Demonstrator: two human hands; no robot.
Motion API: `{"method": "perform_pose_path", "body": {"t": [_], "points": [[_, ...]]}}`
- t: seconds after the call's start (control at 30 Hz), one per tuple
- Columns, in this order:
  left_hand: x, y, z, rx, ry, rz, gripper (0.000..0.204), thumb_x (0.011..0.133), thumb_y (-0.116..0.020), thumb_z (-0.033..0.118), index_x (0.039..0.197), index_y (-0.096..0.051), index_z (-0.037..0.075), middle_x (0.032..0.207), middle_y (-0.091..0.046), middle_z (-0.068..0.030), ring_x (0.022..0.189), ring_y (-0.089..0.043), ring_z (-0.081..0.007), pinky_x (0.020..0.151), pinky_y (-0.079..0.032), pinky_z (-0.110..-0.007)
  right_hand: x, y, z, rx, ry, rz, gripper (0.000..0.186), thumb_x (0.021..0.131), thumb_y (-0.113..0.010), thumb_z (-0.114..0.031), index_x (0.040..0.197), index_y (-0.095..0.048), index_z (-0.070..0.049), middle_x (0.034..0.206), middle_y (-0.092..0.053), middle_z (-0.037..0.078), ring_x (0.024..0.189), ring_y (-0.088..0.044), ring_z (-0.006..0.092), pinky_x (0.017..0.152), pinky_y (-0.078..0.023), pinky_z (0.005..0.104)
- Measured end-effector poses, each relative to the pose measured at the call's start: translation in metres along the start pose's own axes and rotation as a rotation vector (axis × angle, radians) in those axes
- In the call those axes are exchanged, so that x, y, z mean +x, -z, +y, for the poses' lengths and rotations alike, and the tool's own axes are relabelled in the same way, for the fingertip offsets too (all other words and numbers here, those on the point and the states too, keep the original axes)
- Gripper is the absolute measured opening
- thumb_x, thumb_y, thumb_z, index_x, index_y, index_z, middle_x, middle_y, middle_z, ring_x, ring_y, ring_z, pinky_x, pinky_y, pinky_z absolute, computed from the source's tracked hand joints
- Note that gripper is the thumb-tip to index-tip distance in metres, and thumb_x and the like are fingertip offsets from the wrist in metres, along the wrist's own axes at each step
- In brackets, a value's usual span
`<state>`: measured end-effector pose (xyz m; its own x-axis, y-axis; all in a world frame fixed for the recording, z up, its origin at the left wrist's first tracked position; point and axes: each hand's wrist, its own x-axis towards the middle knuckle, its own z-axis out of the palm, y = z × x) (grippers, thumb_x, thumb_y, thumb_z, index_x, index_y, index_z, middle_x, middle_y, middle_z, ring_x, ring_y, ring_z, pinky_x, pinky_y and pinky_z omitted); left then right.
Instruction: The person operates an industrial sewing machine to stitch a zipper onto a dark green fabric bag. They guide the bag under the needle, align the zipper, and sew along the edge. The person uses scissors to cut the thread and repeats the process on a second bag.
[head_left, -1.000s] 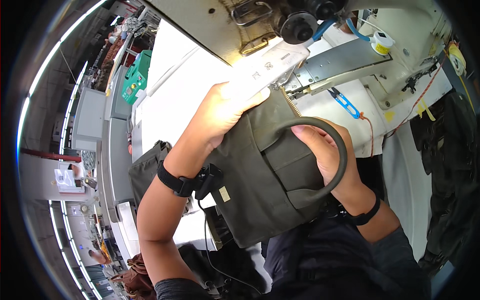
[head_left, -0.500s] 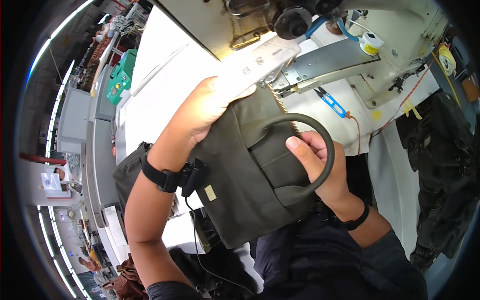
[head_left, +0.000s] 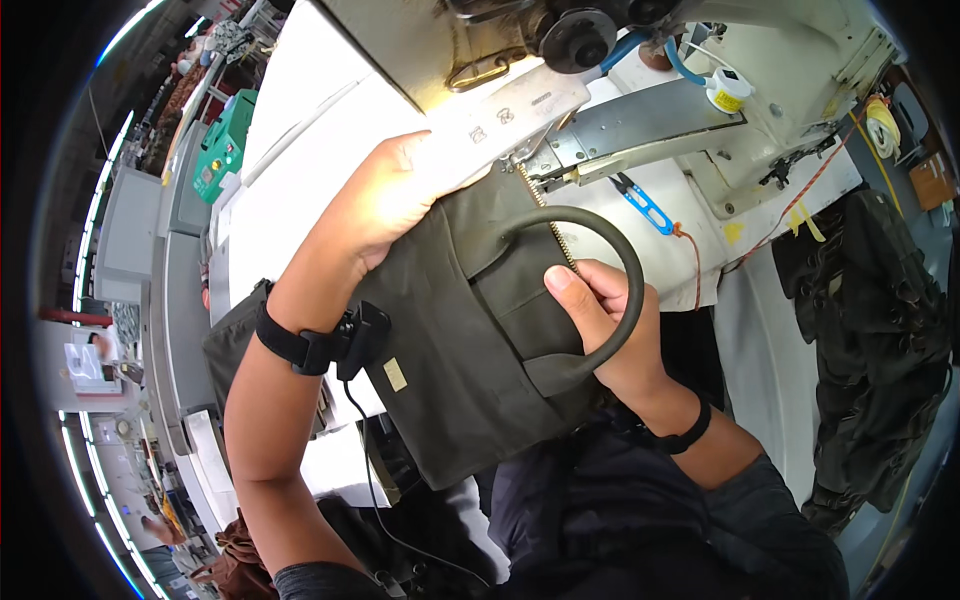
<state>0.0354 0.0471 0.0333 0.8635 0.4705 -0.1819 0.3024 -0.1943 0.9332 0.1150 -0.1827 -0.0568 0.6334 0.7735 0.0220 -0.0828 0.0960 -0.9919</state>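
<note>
An olive-drab bag with a looped handle, a brass zipper and a small pale label lies beneath the sewing machine head. The zipper's upper end runs to the metal parts at the machine's presser foot. My left hand grips the bag's upper left, near a bright, glaring machine plate, its fingertips partly hidden. My right hand reaches through the handle loop and pinches the bag at the zipper edge, thumb on top.
Blue thread snips on an orange cord lie right of the machine bed. A green box stands left of the white table. Dark fabric pieces hang at the right. Another bag lies behind my left arm.
The bag and both my hands appear shifted up and left in the view, along with much of the scene. My right thumb has risen toward the zipper; both hands still hold the bag.
</note>
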Motion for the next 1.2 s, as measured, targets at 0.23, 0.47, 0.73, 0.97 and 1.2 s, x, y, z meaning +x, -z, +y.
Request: {"method": "perform_pose_path", "body": {"t": [0.23,0.47,0.73,0.97,1.2], "points": [[0.009,0.008,-0.015,-0.087,-0.057,-0.009,0.026,0.097,-0.072,0.01,0.119,-0.073,-0.002,0.112,-0.076,-0.0054,0.1,-0.069,-0.0105,0.095,-0.053,-0.025,0.003,-0.007,-0.012,0.039,0.067,0.022,0.042,0.099,-0.073,-0.012,0.066,-0.05,-0.001,0.061,-0.036,-0.009,0.058,-0.029,0.0027,0.05,-0.023,0.0274],[0.011,0.01,-0.008,-0.093,-0.035,-0.047,0.027,0.095,-0.073,0.009,0.119,-0.072,-0.003,0.113,-0.076,-0.0094,0.103,-0.07,-0.0138,0.097,-0.052,-0.026,0.006,-0.01,-0.005,0.02,0.105,0.051,0.041,0.099,-0.073,-0.011,0.066,-0.05,-0.001,0.061,-0.037,-0.009,0.058,-0.029,0.0022,0.05,-0.022,0.0273],[0.03,0.024,-0.024,-0.188,-0.063,-0.098,0.031,0.096,-0.07,0.009,0.124,-0.069,-0.007,0.116,-0.075,-0.0112,0.106,-0.069,-0.0157,0.099,-0.051,-0.027,0.017,-0.01,-0.003,0.033,0.08,0.019,0.045,0.099,-0.072,-0.012,0.065,-0.045,-0.004,0.062,-0.035,-0.009,0.059,-0.028,0.0029,0.051,-0.022,0.0285],[0.027,0.028,-0.008,-0.208,-0.032,-0.145,0.037,0.096,-0.07,0.008,0.129,-0.067,-0.008,0.12,-0.074,-0.0122,0.111,-0.067,-0.0169,0.103,-0.049,-0.028,0.024,-0.009,-0.017,-0.02,0.045,-0.012,0.046,0.1,-0.071,-0.013,0.064,-0.043,-0.006,0.061,-0.034,-0.009,0.06,-0.027,0.0027,0.051,-0.021,0.0286],[0.042,0.038,-0.014,-0.078,0.064,-0.178,0.045,0.086,-0.084,0.015,0.127,-0.072,0.002,0.12,-0.074,-0.0096,0.114,-0.066,-0.0189,0.101,-0.049,-0.033,0.02,-0.014,-0.001,0.056,-0.015,0.021,0.031,0.101,-0.07,-0.016,0.077,-0.059,-0.002,0.07,-0.046,-0.009,0.065,-0.037,0.0016,0.056,-0.028,0.0246]]}}
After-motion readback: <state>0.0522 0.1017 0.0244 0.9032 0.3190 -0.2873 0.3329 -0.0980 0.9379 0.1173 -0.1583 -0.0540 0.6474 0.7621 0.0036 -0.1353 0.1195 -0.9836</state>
